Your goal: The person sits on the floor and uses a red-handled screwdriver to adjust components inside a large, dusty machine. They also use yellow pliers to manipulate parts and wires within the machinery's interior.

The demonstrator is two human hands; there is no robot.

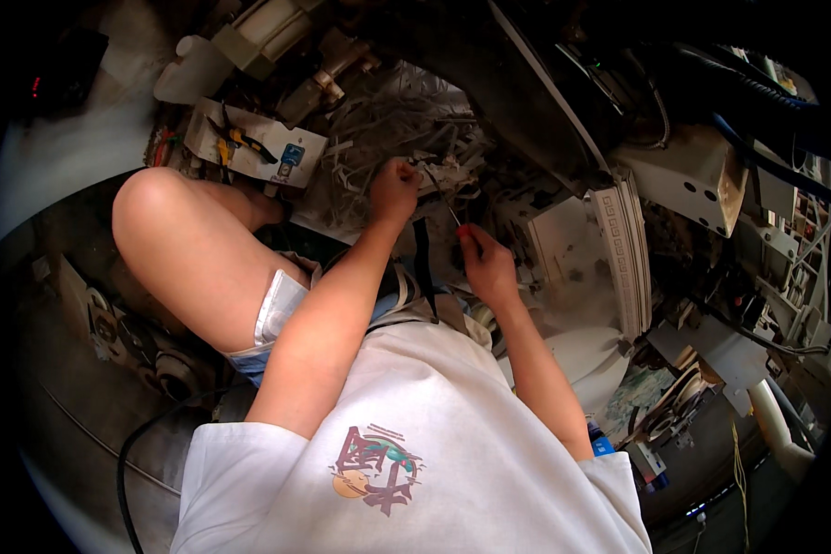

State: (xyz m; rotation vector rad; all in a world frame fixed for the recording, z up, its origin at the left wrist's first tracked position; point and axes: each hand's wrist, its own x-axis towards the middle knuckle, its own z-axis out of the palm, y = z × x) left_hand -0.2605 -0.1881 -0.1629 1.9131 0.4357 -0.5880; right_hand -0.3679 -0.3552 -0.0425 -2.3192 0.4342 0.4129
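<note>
My right hand [489, 268] is closed round the red handle of a thin tool that looks like a screwdriver [446, 201]. Its slim shaft slants up and left toward my left hand [395, 191]. That hand is closed, fingertips pinched together close to the far end of the shaft; whatever they hold is too small to make out. Beneath and beyond both hands spreads a heap of pale, shredded strips [406, 115].
Pliers with yellow-and-black handles [249, 143] lie on a whitish box [295, 174] at the left. A white panel with a patterned edge [621, 249] stands at the right, beside a pale metal housing [683, 180]. A black cable [125, 462] curves at the lower left.
</note>
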